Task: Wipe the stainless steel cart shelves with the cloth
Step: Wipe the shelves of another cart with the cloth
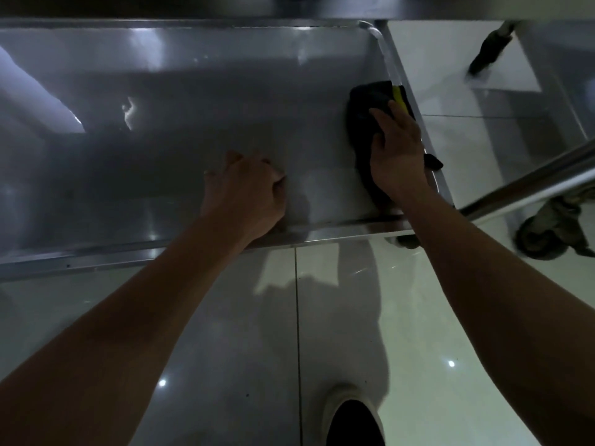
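Two hands: right hand point(397, 152) flattens dark cloth point(365, 111) on steel.

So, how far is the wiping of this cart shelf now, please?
Done: cannot tell; the shelf shows only glare, no clear wiped track. In hand: the right hand presses the dark cloth flat near the shelf's right rim, while the left hand rests curled on the front part, holding nothing. Left: probably the wide area to the left, and other shelves, which are barely visible.

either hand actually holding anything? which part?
Right hand presses flat on the middle of the cloth, fingers spread, not gripping it. Left hand is curled on the shelf, holding nothing visible.
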`<state>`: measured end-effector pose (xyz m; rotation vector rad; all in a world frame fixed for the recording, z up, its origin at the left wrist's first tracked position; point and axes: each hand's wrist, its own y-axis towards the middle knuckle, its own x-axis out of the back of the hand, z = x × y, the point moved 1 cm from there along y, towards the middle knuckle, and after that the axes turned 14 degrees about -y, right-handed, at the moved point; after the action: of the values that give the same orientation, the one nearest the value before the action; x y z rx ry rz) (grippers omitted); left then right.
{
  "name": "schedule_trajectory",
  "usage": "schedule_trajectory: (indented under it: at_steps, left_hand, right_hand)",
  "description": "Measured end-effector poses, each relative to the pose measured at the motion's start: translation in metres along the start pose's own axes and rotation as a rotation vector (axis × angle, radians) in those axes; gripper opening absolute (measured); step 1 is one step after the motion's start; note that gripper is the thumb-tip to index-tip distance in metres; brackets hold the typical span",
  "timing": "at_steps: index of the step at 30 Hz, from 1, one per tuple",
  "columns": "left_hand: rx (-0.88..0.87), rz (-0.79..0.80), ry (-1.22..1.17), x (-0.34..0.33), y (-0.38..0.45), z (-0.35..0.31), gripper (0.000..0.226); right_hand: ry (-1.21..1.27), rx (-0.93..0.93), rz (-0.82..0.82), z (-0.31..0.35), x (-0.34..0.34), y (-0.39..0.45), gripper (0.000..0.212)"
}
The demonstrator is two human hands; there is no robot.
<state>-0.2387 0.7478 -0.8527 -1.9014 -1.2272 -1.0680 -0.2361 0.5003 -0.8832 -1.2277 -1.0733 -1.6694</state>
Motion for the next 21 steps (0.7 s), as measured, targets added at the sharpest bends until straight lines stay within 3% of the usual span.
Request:
schedule_trajectory:
  at_steps: [4,8,14,21]
  left_hand:
    - [-0.092,0.015,-0.017,0.002,-0.003,0.013,0.034]
    - [-0.065,-0.043,-0.152,0.01,-0.008,0.038,0.037]
    - [0.02,-0.21,0.019,0.036,-0.037,0.086,0.035]
    - [-0.014,-0.147,0.052,0.045,-0.055,0.102,0.046]
  right_hand:
    - [0.0,0.043,0.078,0.023,-0.008,0.029,0.048]
    - [-0.005,0.167,0.094,0.071,-0.019,0.036,0.046]
    - [0.024,0.371,0.163,0.162,-0.037,0.021,0.047]
    - [0.104,0.561,0.207,0.217,-0.047,-0.013,0.045]
